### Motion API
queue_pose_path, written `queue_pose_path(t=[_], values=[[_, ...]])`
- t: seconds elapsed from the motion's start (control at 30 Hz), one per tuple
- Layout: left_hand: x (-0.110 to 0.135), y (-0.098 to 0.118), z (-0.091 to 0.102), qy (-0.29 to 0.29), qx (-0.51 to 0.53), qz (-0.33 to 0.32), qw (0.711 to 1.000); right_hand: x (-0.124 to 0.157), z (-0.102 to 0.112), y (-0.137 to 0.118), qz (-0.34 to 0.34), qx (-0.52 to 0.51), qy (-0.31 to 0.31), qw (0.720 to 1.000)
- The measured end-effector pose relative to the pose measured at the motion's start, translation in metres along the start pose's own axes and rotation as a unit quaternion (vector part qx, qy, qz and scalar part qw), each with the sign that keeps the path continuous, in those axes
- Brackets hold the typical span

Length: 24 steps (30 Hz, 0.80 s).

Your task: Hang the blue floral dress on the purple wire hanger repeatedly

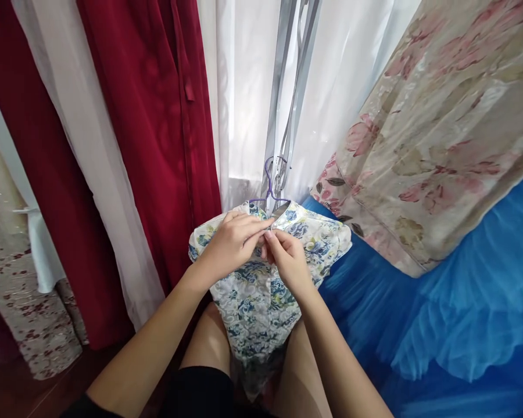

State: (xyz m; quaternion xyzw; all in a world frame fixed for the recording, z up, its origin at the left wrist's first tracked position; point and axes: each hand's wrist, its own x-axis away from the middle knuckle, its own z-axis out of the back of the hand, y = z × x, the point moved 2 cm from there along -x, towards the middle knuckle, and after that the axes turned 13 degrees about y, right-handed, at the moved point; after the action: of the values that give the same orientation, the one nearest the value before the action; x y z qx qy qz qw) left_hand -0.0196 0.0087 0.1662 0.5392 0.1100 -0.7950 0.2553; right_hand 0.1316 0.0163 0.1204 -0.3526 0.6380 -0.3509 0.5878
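A white dress with a blue and yellow floral print (253,296) hangs on a purple hanger (269,180) in front of my legs. At the top of its front, just below the neckline, my left hand (239,232) and my right hand (287,252) meet. The left fingers are pinched together at the front edge, the index finger stretched toward the right. My right thumb and fingers pinch the other side of the same spot. The fingertips cover whatever small part of the opening lies between them.
Dark red fabric (157,116) and a pale sheer panel (96,145) hang to the left. White curtains (248,87) and grey ribbons (283,75) are behind the hanger. A beige floral garment (444,151) and blue tulle (453,313) fill the right.
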Motion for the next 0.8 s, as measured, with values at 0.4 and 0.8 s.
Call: queue_pose_path(t=[0.4,0.8], values=[[-0.012,0.004,-0.011,0.16,0.02,0.091,0.983,-0.009,0.003,0.01,0.236,0.486,0.062,0.839],[0.026,-0.161,0.044,0.441,0.18,0.378,0.794,0.045,0.01,0.031,0.183,0.603,-0.211,0.747]])
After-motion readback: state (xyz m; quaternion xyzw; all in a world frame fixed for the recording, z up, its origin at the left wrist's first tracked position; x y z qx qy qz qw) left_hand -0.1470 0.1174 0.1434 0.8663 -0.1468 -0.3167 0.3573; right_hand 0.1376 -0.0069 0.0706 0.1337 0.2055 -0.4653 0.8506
